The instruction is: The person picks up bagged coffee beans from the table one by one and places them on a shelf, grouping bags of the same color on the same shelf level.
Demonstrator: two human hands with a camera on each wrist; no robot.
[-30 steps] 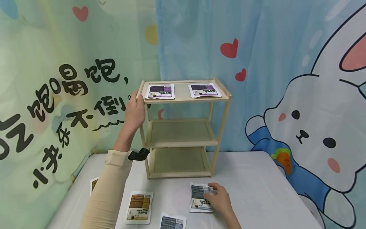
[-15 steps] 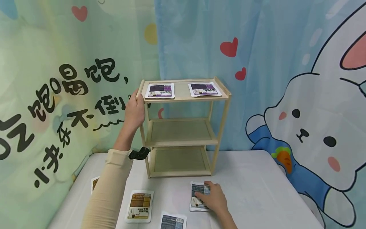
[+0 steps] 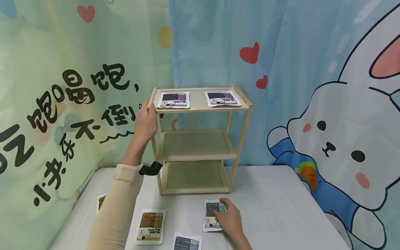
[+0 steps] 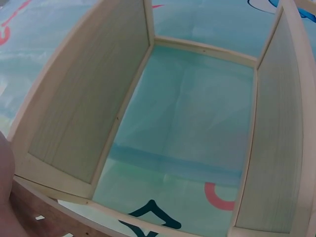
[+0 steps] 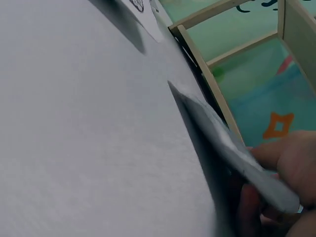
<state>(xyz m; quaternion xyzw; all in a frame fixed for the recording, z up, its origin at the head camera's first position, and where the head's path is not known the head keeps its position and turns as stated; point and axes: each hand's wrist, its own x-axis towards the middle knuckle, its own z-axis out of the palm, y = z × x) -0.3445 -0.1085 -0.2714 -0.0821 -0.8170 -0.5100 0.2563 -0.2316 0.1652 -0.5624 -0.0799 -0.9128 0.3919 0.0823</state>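
My left hand (image 3: 146, 121) grips the upper left edge of a three-tier wooden shelf (image 3: 197, 158). In the left wrist view, only a sliver of that hand (image 4: 6, 192) shows beside the frame. Lower down on the white table, my right hand (image 3: 231, 218) pinches the right side of a flat pouch (image 3: 210, 221) with a dark grey-blue label. The right wrist view catches this pouch (image 5: 237, 153) edge-on, tilted above its shadow, with fingers on both faces. On the top tier lie two purple-labelled pouches, one at left (image 3: 173, 100) and one at right (image 3: 222, 98).
A brown-labelled pouch (image 3: 150, 226) lies left of centre on the table (image 3: 281, 208). Another grey-blue pouch (image 3: 187, 242) is cut off at the bottom edge. Behind the left sleeve (image 3: 115, 208) a further brown pouch (image 3: 100, 200) peeks out. Printed curtains (image 3: 206, 41) hang behind the shelf.
My right hand has slid left over the grey-blue pouch, covering more of its right side, and the pouch has shifted slightly left. My left hand keeps its grip on the shelf.
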